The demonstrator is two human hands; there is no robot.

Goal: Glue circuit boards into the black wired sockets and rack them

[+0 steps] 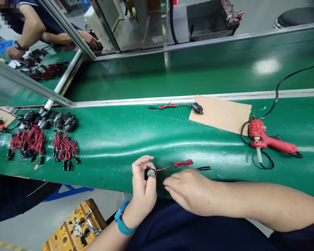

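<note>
My left hand (143, 190) is closed around a small round black part with a green circuit board (151, 172) showing at its open end. From that part a red-and-black cable (183, 163), looped into a bundle, runs right to a black plug (204, 168) on the green bench. Just right of the part is my right hand (189, 190), its fingers curled and pressed together. Whatever may be between those fingertips is hidden. The right hand lies just below the cable.
A red glue gun (268, 139) lies at right beside a cardboard sheet (225, 113) bearing a black wired unit (197, 108). Piles of similar units (65, 122) with red cables (32, 139) lie left. A metal frame (83, 47) stands behind; another person's arms (34, 28) are beyond.
</note>
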